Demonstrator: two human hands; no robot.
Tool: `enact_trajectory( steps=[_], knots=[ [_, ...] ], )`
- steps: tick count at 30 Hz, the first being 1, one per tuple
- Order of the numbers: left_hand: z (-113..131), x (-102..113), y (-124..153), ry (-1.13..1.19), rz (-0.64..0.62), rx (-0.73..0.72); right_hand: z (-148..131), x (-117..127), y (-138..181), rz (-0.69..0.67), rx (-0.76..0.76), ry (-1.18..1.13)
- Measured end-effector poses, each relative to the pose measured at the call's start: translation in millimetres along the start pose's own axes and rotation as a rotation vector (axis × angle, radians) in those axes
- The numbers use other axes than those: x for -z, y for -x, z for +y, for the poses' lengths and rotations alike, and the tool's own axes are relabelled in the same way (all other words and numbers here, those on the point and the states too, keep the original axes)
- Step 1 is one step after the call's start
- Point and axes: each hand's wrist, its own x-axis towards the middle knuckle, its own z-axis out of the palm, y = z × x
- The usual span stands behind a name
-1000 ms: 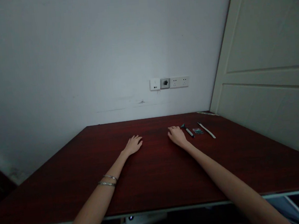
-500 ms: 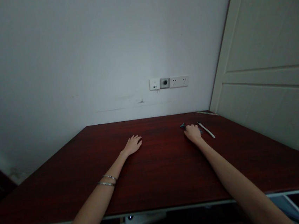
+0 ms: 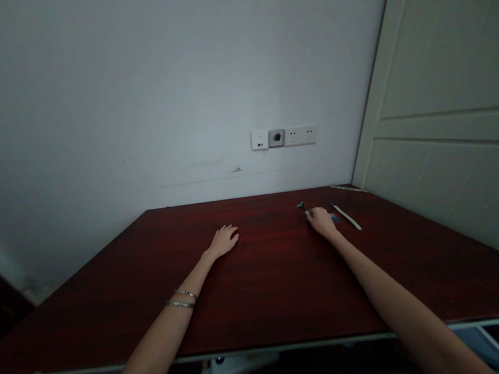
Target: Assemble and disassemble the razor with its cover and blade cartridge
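My right hand [image 3: 321,221] is closed around a razor [image 3: 301,205]. The razor's head sticks out to the left of the fingers, and the teal end of its handle shows to the right. Most of the handle is hidden under the hand. Just right of this hand lies a slim white tool [image 3: 347,217] with a dark, narrow tip, apart from the fingers. My left hand [image 3: 223,240] rests palm down on the dark red tabletop [image 3: 268,291], fingers stretched out, holding nothing. Two silver bangles [image 3: 181,299] circle the left forearm.
A thin pale strip [image 3: 347,189] lies along the table's back right corner. Wall sockets [image 3: 300,135] sit above the back edge. A white panelled door [image 3: 444,192] borders the right side. Below the front edge is a white power strip [image 3: 243,369] with a cable.
The razor's head now reaches slightly farther left and back from my right hand, with more of its neck showing. My left hand has stayed in place. The view has shifted slightly.
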Motion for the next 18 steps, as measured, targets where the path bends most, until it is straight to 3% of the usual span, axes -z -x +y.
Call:
enact_trajectory(
  steps=[4,9,14,18],
  knots=[
    [9,8,-5,0.146,0.107,0.005,-26,4,-2,0.076,0.055,-0.242],
    [40,27,-16,0.496,0.243,0.053,-77,17,6,0.223,0.191,-0.553],
    [79,43,-20,0.969,0.113,0.085,-120,36,32,0.27,0.354,-0.649],
    [102,50,-15,1.141,0.128,0.082,-135,49,50,0.27,0.475,-0.648]
  ],
)
